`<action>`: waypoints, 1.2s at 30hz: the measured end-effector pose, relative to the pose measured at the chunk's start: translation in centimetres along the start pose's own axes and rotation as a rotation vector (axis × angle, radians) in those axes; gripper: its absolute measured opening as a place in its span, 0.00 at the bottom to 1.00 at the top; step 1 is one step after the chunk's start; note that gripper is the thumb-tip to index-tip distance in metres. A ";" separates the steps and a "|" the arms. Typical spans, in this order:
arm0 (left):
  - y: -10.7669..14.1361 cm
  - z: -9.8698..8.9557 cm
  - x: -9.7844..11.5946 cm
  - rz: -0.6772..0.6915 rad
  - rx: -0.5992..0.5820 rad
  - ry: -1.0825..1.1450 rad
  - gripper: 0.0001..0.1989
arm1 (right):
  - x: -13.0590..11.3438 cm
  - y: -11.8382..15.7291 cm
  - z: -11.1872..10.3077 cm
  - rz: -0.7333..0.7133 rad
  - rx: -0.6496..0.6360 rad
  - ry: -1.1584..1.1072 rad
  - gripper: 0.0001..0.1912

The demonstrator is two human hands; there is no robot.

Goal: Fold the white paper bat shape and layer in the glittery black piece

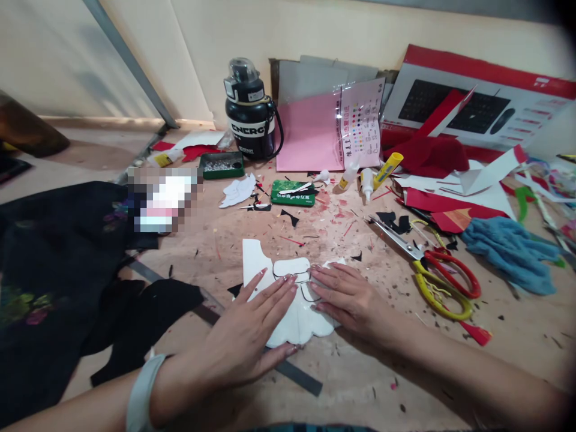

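Left hand (240,327) splayed, right hand (353,295) apparently flat, touching white cutout (300,319).

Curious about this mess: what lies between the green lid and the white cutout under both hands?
The head view shows mainly a black scrap and, nearer the cutout, a thin red strip.

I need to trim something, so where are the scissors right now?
In the head view, the scissors lie right of centre, between the right hand and the crumpled blue cloth.
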State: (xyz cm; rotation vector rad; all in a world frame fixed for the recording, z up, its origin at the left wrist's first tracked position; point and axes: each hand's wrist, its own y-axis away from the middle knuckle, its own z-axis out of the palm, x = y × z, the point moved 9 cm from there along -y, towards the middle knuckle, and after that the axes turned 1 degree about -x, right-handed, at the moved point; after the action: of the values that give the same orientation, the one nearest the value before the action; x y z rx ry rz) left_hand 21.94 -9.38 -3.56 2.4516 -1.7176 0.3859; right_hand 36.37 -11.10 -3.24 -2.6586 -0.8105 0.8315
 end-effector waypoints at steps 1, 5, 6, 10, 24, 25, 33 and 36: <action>0.0 0.1 0.0 -0.005 0.004 -0.008 0.36 | 0.0 0.0 0.0 0.001 0.005 -0.002 0.17; 0.2 0.2 0.1 0.000 0.019 -0.044 0.35 | -0.1 0.0 -0.2 0.003 0.020 0.020 0.14; 0.1 0.2 0.1 -0.001 0.022 -0.050 0.35 | -0.1 -0.1 -0.2 0.000 0.022 0.026 0.13; -0.1 0.0 0.2 0.006 0.037 -0.077 0.33 | 0.0 -0.2 -0.4 -0.014 0.063 0.012 0.11; 0.1 0.1 0.3 0.012 0.064 -0.074 0.32 | 0.6 -0.8 -0.7 -0.019 0.086 -0.022 0.11; 0.1 0.1 0.4 0.015 0.068 -0.073 0.32 | 0.6 -0.8 -0.7 -0.019 0.080 -0.022 0.11; 0.1 0.4 0.3 0.008 0.076 -0.081 0.32 | 0.8 -0.8 -0.6 -0.014 0.096 -0.039 0.10; 0.1 0.5 0.3 0.016 0.062 -0.105 0.33 | 0.8 -0.8 -0.5 -0.017 0.090 -0.044 0.11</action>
State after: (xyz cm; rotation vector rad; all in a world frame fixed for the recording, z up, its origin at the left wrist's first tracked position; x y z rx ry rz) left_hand 22.04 -9.81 -3.92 2.5459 -1.7933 0.3226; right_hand 36.84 -10.03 -2.92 -2.5601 -0.7858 0.9040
